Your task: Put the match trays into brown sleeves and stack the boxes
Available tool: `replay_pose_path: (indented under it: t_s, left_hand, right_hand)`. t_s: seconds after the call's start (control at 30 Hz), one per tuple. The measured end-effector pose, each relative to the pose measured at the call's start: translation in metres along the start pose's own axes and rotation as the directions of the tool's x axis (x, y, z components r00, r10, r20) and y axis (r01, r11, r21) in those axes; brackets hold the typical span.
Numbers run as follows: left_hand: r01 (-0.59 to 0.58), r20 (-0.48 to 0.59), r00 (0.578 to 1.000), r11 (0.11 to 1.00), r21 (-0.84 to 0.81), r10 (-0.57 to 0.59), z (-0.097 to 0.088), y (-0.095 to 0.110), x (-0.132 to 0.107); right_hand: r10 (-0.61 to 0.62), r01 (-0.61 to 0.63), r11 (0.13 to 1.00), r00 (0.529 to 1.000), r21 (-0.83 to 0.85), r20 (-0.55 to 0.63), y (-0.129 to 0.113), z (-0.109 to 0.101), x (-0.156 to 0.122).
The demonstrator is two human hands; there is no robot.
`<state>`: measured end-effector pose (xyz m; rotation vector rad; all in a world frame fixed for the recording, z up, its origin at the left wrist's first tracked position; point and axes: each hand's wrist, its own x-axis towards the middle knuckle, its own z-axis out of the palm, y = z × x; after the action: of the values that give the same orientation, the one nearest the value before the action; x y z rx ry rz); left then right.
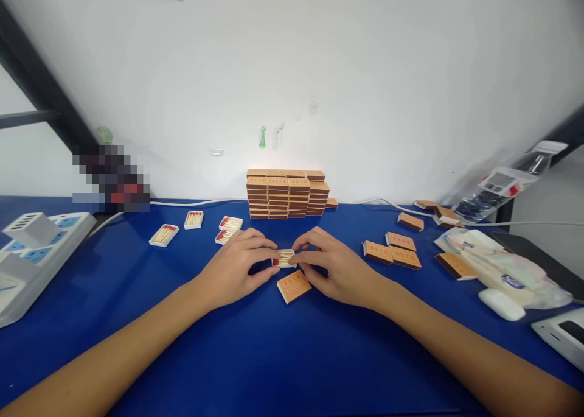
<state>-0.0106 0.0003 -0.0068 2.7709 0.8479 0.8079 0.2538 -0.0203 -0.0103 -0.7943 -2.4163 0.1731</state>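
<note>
Between my two hands a small white matchbox tray (286, 259) filled with red-tipped matches lies on the blue table. At its left end, my left hand (244, 265) has thumb and index finger closed about the tray. My right hand (326, 263) has curled fingertips on the tray's right end. Just in front of the tray, an orange matchbox sleeve (294, 286) lies flat, close under my right fingers. Partly behind my left hand is a filled tray (223, 237), with another filled tray (231, 223) just beyond it.
A stack of matchboxes (287, 195) stands against the wall. Two more filled trays, one of them nearer (164, 235), lie at left by a power strip (45, 259). On the right are several loose matchboxes (392, 254), a tissue pack (506, 274), a tilted bottle (506, 182) and a white cable.
</note>
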Motion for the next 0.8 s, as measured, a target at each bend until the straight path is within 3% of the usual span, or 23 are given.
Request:
replay_pose_path:
  t_s: [0.8]
  left_hand:
    - [-0.089,0.000,0.996,0.995,0.036,0.089,-0.0027,0.0014,0.0007]
  right_hand:
    - [-0.006,0.005,0.998,1.000,-0.058,-0.026,0.0011,0.0032,-0.0009]
